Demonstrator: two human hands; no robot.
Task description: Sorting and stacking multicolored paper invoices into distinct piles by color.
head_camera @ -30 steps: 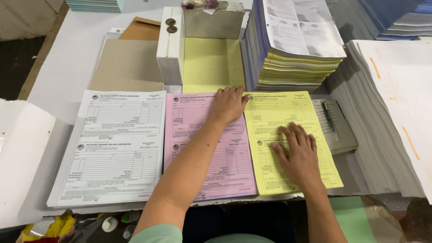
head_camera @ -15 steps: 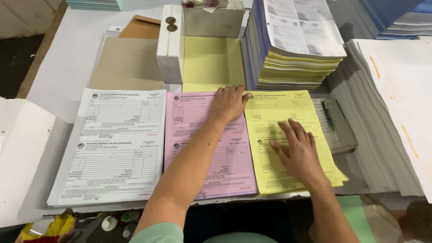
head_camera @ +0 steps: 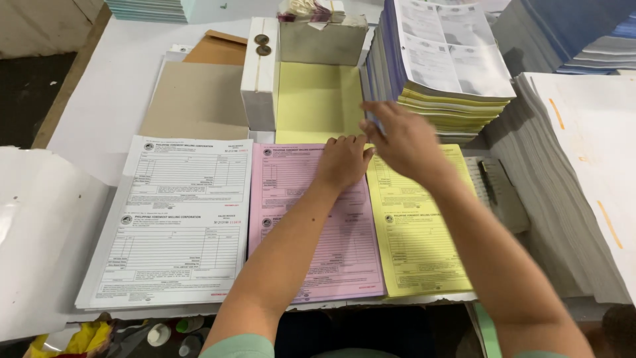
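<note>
Under left fingers (head_camera: 344,140), pink form (head_camera: 311,225)

Left hand (head_camera: 342,161) lies flat, palm down; right hand (head_camera: 404,142) hovers raised (fingers loosely curled, blurred).

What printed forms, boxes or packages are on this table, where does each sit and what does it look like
White form stack: left, rectangular, black print.
Pink form stack: middle, under the left hand.
Yellow form stack: right of pink, below the raised right hand.
White box: upright behind pink, two round coins on top.
Tall printed stack: back right, yellow and blue edges.
</note>
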